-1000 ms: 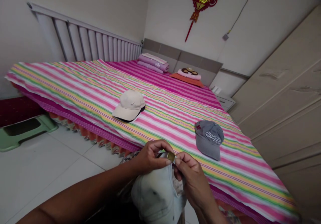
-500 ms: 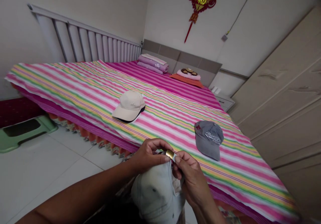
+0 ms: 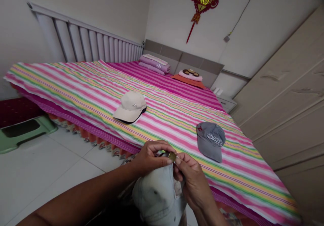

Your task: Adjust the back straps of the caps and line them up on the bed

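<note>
Pinched in the left hand (image 3: 154,156) is one side of a small, flat, brassy metal buckle (image 3: 172,157), thumb against fingers; the right hand (image 3: 193,172) closes its thumb and forefinger at the other end, its fingertips hiding the exact contact. Directly below hangs the pale cap (image 3: 154,195), its soft, washed cloth rounding into a seamed crown with small eyelets, the buckle at its opening. Beyond the hands, the bed (image 3: 162,101) wears a lightly wrinkled striped sheet (image 3: 83,87). On it sit a smooth beige cap (image 3: 133,103) with a curved brim and dark underside, and, to its right, a gray cap (image 3: 211,140) with raised-looking white lettering, both apart from the hands.
</note>
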{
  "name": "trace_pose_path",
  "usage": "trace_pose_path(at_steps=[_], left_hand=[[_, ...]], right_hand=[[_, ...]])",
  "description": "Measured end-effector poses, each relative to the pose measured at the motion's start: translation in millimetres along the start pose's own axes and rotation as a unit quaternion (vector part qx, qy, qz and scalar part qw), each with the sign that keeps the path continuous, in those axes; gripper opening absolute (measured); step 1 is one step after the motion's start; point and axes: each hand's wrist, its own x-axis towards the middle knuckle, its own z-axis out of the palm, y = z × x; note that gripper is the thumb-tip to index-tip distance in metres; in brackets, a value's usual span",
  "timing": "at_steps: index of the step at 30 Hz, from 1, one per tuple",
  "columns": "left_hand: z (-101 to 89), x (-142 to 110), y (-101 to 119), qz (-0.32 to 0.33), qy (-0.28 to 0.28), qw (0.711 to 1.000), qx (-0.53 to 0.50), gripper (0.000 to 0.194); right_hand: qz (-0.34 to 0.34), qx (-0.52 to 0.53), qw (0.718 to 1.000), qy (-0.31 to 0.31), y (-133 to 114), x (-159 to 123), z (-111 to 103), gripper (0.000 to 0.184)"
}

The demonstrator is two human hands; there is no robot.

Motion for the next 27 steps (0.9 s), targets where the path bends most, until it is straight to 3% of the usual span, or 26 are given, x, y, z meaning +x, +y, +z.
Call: trace_pose_path(at_steps=[3,10,17,27], left_hand=[[-0.5,-1,0,-0.006,0.011,1.000,0.004,0.022],[-2.3,-2,3,-0.092,0.029,0.995,0.003,0.023],[1.3,-2,4,-0.090,0.068,0.993,0.034,0.024],[1.1,-2,0,-0.122,0.079,0.984,-0.100,0.024]], right_hand=[[0.007,0.024,1.000,-0.015,1,0,2,0.027],[-0.008,0.033,0.999,-0.017,3,0,1,0.026],[0.005,0.032,0.999,-0.007,2,-1,6,0.028],[-0.043,-0.132,0.990,-0.030,-11,2,-9,0.022]])
